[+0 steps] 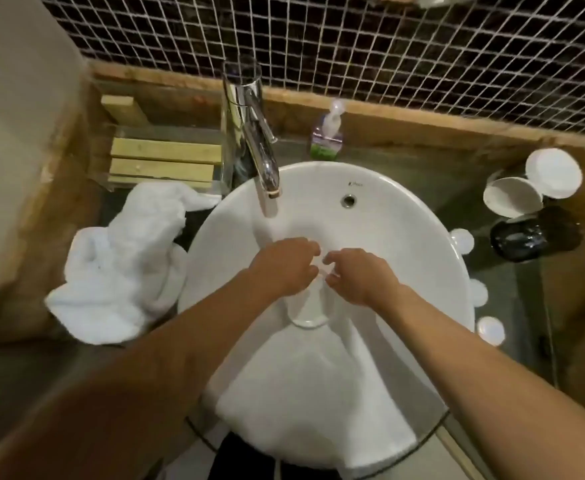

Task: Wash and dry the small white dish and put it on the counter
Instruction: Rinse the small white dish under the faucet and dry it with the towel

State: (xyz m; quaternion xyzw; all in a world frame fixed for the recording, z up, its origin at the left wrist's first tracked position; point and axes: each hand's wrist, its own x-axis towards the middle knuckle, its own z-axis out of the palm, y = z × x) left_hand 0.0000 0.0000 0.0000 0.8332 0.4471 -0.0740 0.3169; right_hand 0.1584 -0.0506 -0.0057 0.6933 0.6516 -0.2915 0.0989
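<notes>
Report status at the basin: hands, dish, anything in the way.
Left hand and right hand both over the sink, gripping a white cloth. Small white dish partly wrapped beneath them. Nothing in the way.

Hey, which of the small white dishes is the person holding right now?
The small white dish over the sink, between the left hand and right hand. The other dishes sit untouched on the counter to the right.
</notes>
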